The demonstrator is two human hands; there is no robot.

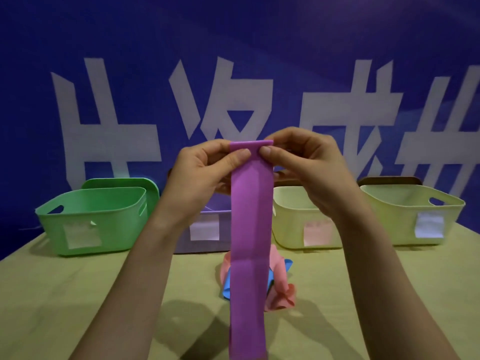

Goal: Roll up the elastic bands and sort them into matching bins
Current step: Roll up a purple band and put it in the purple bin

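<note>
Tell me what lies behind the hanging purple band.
A pink band and a blue band lie on the table behind the purple band, which covers their middles. The purple bin stands farther back, partly hidden.

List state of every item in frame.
purple band: unrolled, hanging, top edge folded
left hand: pinches band's top
right hand: pinches band's top
pink band: crumpled on table
blue band: crumpled, tangled with pink band
green bin: upright, nothing visible inside
purple bin: upright, mostly hidden
middle yellow bin: upright, contents hidden
end yellow bin: upright, nothing visible inside
</note>
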